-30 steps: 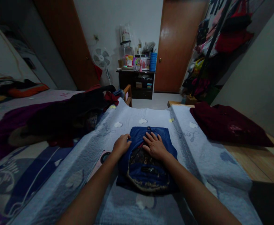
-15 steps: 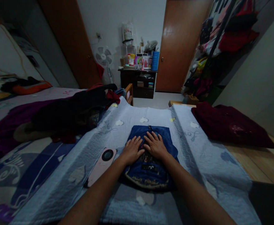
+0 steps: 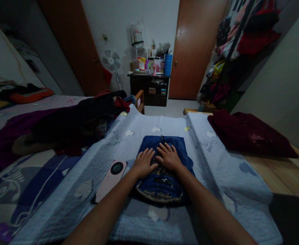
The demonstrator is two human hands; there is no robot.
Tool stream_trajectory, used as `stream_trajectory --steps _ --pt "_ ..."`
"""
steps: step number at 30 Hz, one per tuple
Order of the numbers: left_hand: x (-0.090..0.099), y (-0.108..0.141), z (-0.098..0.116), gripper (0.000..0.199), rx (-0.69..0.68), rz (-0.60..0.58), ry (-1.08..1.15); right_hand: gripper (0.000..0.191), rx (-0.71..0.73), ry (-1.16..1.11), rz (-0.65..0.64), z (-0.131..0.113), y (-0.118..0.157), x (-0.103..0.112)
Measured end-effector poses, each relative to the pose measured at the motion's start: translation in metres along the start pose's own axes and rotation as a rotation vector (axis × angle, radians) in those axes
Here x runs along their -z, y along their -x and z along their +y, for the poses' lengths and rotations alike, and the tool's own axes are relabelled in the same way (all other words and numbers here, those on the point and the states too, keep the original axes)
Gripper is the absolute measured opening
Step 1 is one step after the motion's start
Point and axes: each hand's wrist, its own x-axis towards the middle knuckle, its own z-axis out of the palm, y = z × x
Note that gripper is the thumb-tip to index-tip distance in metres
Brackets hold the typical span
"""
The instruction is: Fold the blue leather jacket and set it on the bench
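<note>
A folded blue garment (image 3: 162,189) with a dark printed patch and a pale frayed edge lies flat on the light blue cloth (image 3: 205,160). On its left part rests my left hand (image 3: 144,164), palm down with the fingers spread. My right hand (image 3: 169,157) lies flat on the garment's middle, fingers apart, close beside the left one. Neither hand grips anything. Left of my left forearm is a pink phone (image 3: 110,180) with a round black camera ring.
A folded dark red garment (image 3: 251,136) sits at the right on a wooden surface (image 3: 272,170). Dark clothes (image 3: 70,122) are heaped at the left. Beyond the cloth stand a wooden chair (image 3: 140,102), a white fan (image 3: 112,61) and a dark cabinet (image 3: 149,90).
The camera view has shifted very slightly. Both hands remain on the blue garment in nearly the same place.
</note>
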Motion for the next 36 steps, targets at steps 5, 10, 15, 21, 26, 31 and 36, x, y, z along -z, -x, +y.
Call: stream_trajectory --steps 5,10,15,21,26,31,36 --pt "0.003 0.000 0.001 0.069 0.005 0.001 0.047 0.059 -0.004 -0.047 -0.032 0.000 -0.002 0.004" --pt "0.022 0.000 0.001 0.068 -0.003 -0.039 0.174 0.061 -0.003 -0.297 -0.079 0.015 -0.012 0.021" --pt "0.047 0.012 0.005 0.060 0.027 -0.021 0.222 0.052 0.073 -0.414 0.115 0.032 -0.008 0.042" --pt "0.047 0.028 0.009 0.061 0.054 -0.011 0.144 0.054 -0.097 -0.113 0.006 0.019 0.019 0.035" --pt "0.025 0.029 0.008 0.061 0.070 -0.016 0.058 0.056 -0.136 -0.022 -0.047 0.011 0.025 0.019" --pt "0.018 0.030 0.012 0.060 0.123 0.077 -0.019 0.056 -0.149 -0.017 -0.052 0.013 0.025 0.015" --pt "0.025 0.033 0.017 0.060 0.173 0.096 -0.033 0.059 -0.163 -0.039 -0.043 0.012 0.026 0.018"
